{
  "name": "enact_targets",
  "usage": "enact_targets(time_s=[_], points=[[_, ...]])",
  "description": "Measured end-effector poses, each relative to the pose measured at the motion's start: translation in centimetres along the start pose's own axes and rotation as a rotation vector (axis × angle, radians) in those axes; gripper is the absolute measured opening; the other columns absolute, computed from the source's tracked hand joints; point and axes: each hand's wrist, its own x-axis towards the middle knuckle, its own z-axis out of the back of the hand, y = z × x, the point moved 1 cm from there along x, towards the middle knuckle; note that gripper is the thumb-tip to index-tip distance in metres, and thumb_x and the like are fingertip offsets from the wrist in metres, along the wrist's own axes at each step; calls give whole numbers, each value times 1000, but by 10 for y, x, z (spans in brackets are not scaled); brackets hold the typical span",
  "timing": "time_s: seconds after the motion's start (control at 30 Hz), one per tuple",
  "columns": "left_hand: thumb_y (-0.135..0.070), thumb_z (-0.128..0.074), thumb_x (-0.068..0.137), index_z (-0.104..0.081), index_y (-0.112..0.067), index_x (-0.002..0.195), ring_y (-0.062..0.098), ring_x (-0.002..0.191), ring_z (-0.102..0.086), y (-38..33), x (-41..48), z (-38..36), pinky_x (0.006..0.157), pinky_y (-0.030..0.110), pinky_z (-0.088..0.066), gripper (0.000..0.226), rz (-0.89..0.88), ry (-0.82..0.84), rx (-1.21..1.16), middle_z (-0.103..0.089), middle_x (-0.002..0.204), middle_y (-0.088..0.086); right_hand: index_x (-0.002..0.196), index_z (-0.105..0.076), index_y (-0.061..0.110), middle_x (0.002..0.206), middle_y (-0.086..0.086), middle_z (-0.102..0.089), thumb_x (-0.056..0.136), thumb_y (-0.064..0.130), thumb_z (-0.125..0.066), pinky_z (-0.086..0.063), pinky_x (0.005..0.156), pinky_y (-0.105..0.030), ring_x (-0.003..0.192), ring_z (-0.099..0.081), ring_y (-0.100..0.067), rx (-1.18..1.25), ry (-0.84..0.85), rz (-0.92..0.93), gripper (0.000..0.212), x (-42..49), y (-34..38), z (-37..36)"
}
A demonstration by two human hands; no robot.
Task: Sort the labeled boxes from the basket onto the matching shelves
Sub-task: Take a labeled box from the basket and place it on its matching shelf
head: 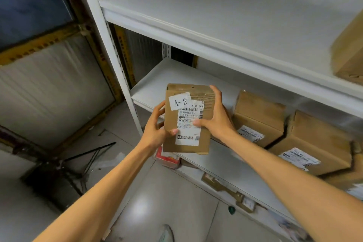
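Note:
A small brown cardboard box (170, 120) with a white "A-2" tag and a shipping label is held upright in front of the white shelf unit. My left hand (155, 129) grips its left edge, thumb on the front. My right hand (218, 118) grips its right side, thumb pressed on the label. The box hovers over the front left part of the middle shelf (153, 84). The basket is out of view.
Two brown boxes (259, 116) (314, 147) sit on the middle shelf to the right. Another box (349, 51) stands on the upper shelf (196, 12) at far right. Lower shelves hold a red-white packet (169, 158) and flat parcels. A black tripod (78, 165) stands on the floor left.

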Motion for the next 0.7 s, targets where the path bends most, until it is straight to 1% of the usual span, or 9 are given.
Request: enact_targets(time_s=[0.13, 0.2, 0.3, 0.37, 0.43, 0.5, 0.57, 0.63, 0.7], points=[[13, -63, 80, -34, -33, 138, 22, 123, -45, -2, 26, 2, 92, 46, -50, 80, -31, 29, 15, -42, 143, -2, 122, -36, 41, 112, 4, -61, 61, -1, -84, -53, 86, -43, 108, -56, -20, -50, -189, -23, 88, 6, 3, -7], [15, -60, 81, -34, -33, 137, 23, 127, -43, 1, 40, -1, 97, 53, -45, 78, -31, 38, 28, -41, 144, 0, 113, -43, 29, 106, 5, -60, 65, -1, -81, -47, 81, -33, 104, -52, -18, -101, -255, -24, 68, 11, 5, -4], [12, -57, 86, -35, -28, 138, 21, 125, -45, -3, 62, -11, 98, 55, -45, 69, -39, 59, 65, -47, 141, 2, 95, -43, 21, 99, -1, -56, 75, -4, -72, -33, 64, -4, 96, -43, -16, -185, -312, -47, 43, 16, 6, 4], [11, -55, 87, -35, -26, 140, 20, 116, -51, -1, 75, -21, 89, 48, -54, 67, -24, 91, 70, -54, 132, 2, 95, -42, 21, 102, -3, -53, 81, -7, -64, -28, 58, -1, 95, -40, -17, -233, -317, -79, 38, 16, 3, 7], [6, -60, 85, -36, -38, 135, 22, 110, -55, 1, 81, -27, 83, 47, -56, 70, 22, 111, 97, -53, 125, 2, 99, -43, 21, 109, -4, -54, 85, -8, -60, -28, 56, -3, 92, -39, -14, -245, -319, -107, 36, 13, -1, 7], [-2, -68, 79, -39, -49, 123, 29, 112, -55, 7, 88, -28, 86, 56, -54, 70, 28, 104, 152, -49, 125, 8, 108, -44, 18, 116, -9, -53, 87, -7, -57, -31, 63, -5, 91, -41, -11, -265, -296, -109, 35, 12, -1, 5], [2, -69, 78, -37, -46, 126, 30, 112, -56, 8, 93, -28, 81, 55, -56, 75, 17, 105, 168, -48, 126, 12, 124, -41, 14, 126, -15, -48, 89, -10, -53, -37, 85, -15, 109, -46, -21, -360, -246, -102, 45, 14, 3, 3], [9, -67, 80, -30, -36, 136, 25, 107, -59, 5, 90, -32, 74, 44, -60, 81, -2, 98, 153, -50, 123, 9, 131, -35, 11, 138, -22, -36, 86, -9, -58, -41, 100, -32, 127, -36, -32, -553, -248, -72, 54, 14, 8, 2], [12, -65, 80, -25, -30, 140, 17, 98, -61, 8, 85, -36, 67, 31, -59, 84, -33, 110, 159, -53, 119, 6, 138, -29, 6, 148, -25, -23, 81, -1, -67, -40, 106, -38, 137, -24, -37, -901, -259, 33, 69, 15, 13, 3]])
